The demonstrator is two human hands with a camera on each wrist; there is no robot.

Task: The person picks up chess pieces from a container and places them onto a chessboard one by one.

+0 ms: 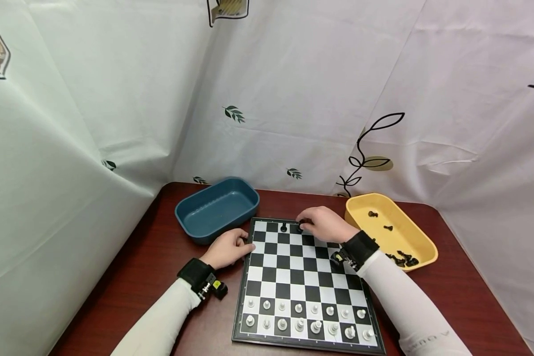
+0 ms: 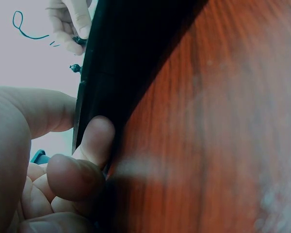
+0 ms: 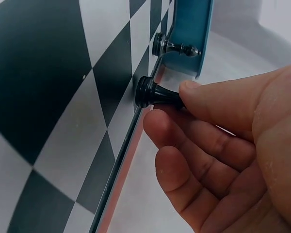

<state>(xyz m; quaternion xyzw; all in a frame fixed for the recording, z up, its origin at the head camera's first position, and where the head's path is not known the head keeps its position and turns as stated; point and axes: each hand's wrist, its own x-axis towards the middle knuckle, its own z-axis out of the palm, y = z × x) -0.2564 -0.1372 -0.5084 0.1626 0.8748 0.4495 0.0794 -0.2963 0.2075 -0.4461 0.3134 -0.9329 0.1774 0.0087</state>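
A black pawn is pinched between the thumb and fingertips of the right hand, with its base set on the far row of the chessboard, close to the far edge. A second black pawn stands just beside it to the left on the same row, apart from the hand. The left hand is laid against the board's left edge, with curled fingers pressed to the dark rim.

Two black pieces are counted on the board. Sixteen white pieces are ranged in the two near rows. Several black pieces, too small and clustered to be counted exactly, are seen in the yellow tray to the right of the board. One blue tray is placed at the far left corner of the board.

The pinch on the pawn is shown plainly only in the right wrist view; in the head view the piece is largely covered by the fingers. The left fingers on the board's rim are shown only in the left wrist view. The trays and white rows are shown whole only in the head view.
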